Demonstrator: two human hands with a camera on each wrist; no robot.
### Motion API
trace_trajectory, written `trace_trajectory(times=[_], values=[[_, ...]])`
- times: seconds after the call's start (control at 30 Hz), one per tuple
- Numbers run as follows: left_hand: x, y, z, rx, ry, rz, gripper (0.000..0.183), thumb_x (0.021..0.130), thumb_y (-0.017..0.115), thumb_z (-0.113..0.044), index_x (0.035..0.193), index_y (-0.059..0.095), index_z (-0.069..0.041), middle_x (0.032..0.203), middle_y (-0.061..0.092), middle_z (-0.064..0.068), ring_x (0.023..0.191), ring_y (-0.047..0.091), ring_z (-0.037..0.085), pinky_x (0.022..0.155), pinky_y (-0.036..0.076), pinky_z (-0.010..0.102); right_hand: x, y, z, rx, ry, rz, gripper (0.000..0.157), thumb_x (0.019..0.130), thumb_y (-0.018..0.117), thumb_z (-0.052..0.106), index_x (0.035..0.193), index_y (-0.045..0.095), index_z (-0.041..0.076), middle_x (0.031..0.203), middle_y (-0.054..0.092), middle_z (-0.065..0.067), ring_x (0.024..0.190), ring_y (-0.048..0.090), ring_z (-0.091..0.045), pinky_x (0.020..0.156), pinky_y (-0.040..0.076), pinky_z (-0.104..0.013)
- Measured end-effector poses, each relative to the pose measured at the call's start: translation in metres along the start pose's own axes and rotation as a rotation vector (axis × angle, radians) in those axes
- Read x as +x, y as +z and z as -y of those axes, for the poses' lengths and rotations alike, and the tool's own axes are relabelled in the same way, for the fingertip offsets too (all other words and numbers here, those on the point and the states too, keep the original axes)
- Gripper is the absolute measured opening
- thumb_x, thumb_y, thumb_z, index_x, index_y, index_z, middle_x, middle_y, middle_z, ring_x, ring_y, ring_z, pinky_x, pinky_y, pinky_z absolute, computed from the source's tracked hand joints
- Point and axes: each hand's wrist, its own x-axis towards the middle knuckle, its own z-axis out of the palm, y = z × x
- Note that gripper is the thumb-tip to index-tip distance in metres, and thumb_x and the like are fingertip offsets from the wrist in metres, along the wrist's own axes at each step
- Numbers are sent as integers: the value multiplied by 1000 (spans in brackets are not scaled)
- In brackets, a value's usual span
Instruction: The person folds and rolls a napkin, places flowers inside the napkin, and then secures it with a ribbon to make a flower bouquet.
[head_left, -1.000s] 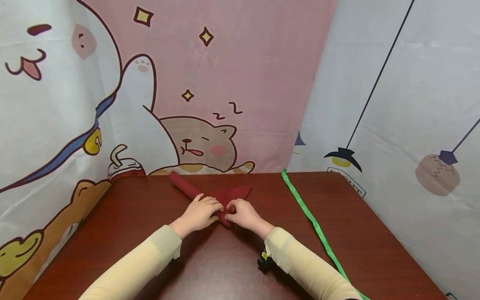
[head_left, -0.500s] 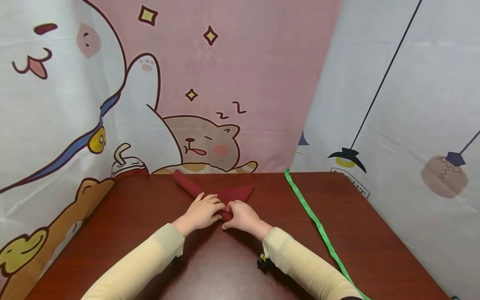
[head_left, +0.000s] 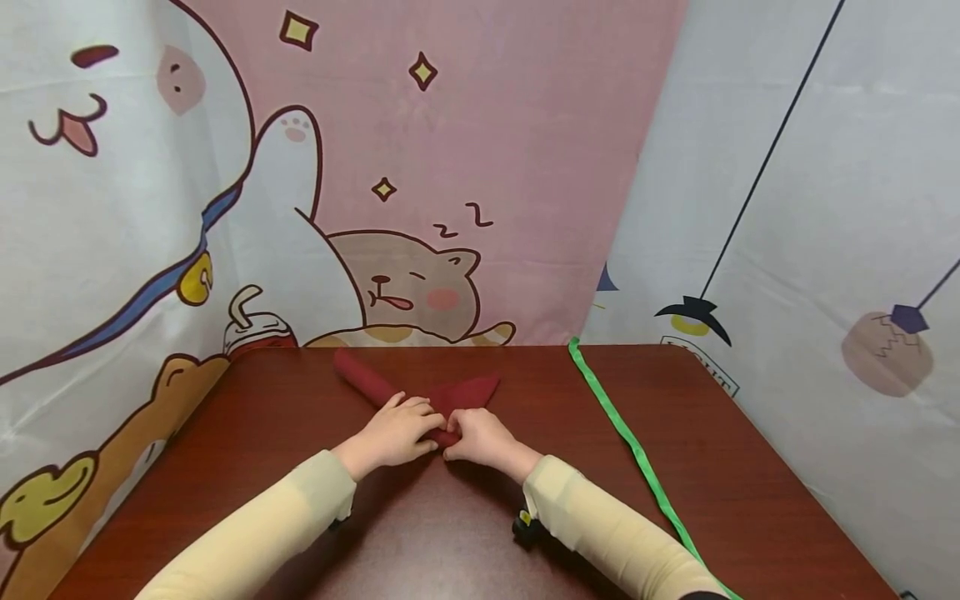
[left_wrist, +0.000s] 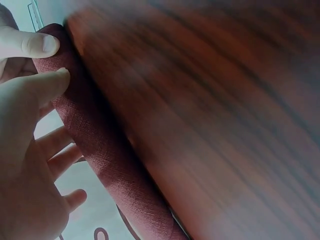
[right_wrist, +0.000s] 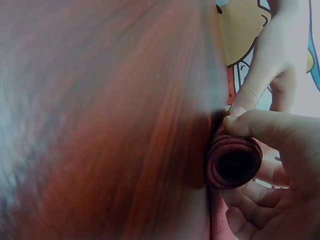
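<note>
A dark red cloth, rolled into a tube (head_left: pixel 363 377), lies slantwise on the table, with a flat pointed flap (head_left: pixel 468 392) spreading out beyond the hands. My left hand (head_left: pixel 393 432) holds the tube near its closer end, thumb on the near side and fingers over the far side. Right beside it, my right hand (head_left: pixel 487 440) pinches that closer end between thumb and fingers. In the right wrist view the tube's end (right_wrist: pixel 215 167) shows several wound layers around a dark hollow. The left wrist view shows both thumbs pressing the cloth's near side.
A long green ribbon (head_left: pixel 637 454) runs down the right side of the brown table (head_left: pixel 420 533). A small black object (head_left: pixel 527 529) with a yellow mark shows under the right sleeve. A printed cartoon curtain (head_left: pixel 540 167) hangs behind the table's far edge.
The tube has come slightly toward me and its far end has swung left. Less of the flat flap shows. My right hand has closed around the tube's near end.
</note>
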Motion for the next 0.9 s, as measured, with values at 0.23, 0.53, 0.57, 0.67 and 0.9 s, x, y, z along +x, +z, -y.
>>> trace_trajectory(times=[0.23, 0.53, 0.57, 0.67, 0.9], values=[[-6, -4, 0, -9, 26, -11, 28, 86, 72, -31, 112, 67, -23, 109, 65, 0, 117, 52, 25, 102, 28, 63, -2, -1, 2, 51, 1, 13, 27, 69, 84, 23, 86, 67, 11, 73, 61, 8, 64, 50, -7, 61, 43, -25], [-8, -1, 4, -16, 0, -10, 32, 87, 71, -33, 118, 66, -24, 114, 63, -3, 116, 52, 21, 104, 21, 64, -1, -1, -5, 148, 22, 38, 20, 74, 82, 22, 84, 69, 10, 72, 62, 8, 64, 53, -6, 61, 44, -24], [-7, -1, 5, -23, 0, -8, 32, 87, 71, -33, 117, 66, -24, 114, 63, -3, 116, 52, 21, 104, 22, 65, -1, -2, -5, 156, 21, 38, 20, 75, 81, 21, 84, 69, 10, 72, 62, 7, 64, 53, -6, 61, 45, -24], [-5, 0, 10, -81, -3, -5, 30, 87, 71, -33, 116, 67, -24, 114, 64, -3, 116, 53, 22, 102, 23, 67, -2, -2, -7, 168, 16, 41, 18, 76, 80, 20, 85, 69, 10, 73, 62, 8, 63, 52, -5, 61, 44, -23], [0, 2, 26, -319, -47, 78, 29, 84, 74, -36, 111, 68, -28, 111, 62, -11, 114, 53, 18, 101, 19, 68, -2, -3, -10, 189, 6, 54, 16, 76, 80, 19, 86, 71, 10, 72, 63, 10, 61, 52, -3, 61, 44, -23]])
